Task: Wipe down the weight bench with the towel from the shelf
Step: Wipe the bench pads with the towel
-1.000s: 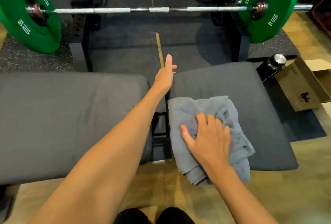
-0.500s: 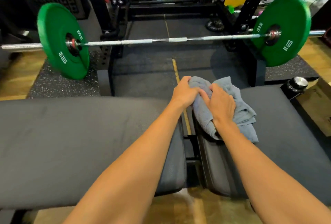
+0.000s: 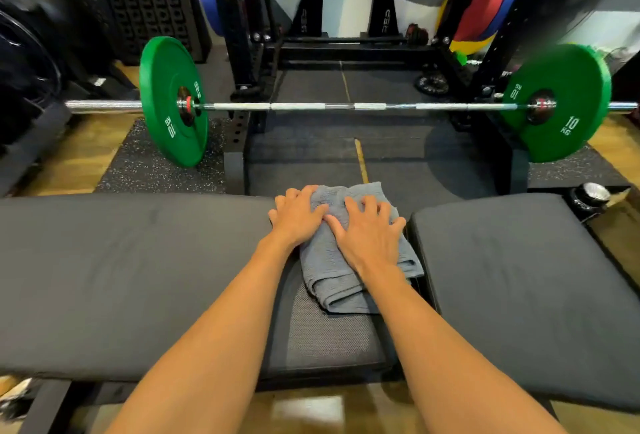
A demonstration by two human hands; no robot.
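A folded grey towel (image 3: pixel 343 281) lies across the right end of the long black bench pad (image 3: pixel 131 274), at the gap before the shorter seat pad (image 3: pixel 519 288). My left hand (image 3: pixel 298 217) rests on the towel's far left part with fingers spread. Beside it, my right hand (image 3: pixel 367 232) presses flat on the towel's middle, fingers spread and slightly bent. The near folded end of the towel sticks out from under my right wrist.
A barbell (image 3: pixel 346 106) with green 10 kg plates (image 3: pixel 173 101) (image 3: pixel 561 104) rests on the floor just beyond the bench, inside a black rack (image 3: pixel 242 52). A black bottle (image 3: pixel 588 198) stands past the seat pad's far right corner. Colored plates lean behind.
Both hands slid the towel left from the seat pad onto the end of the long pad. My left hand came from gripping the towel's edge to lying on top.
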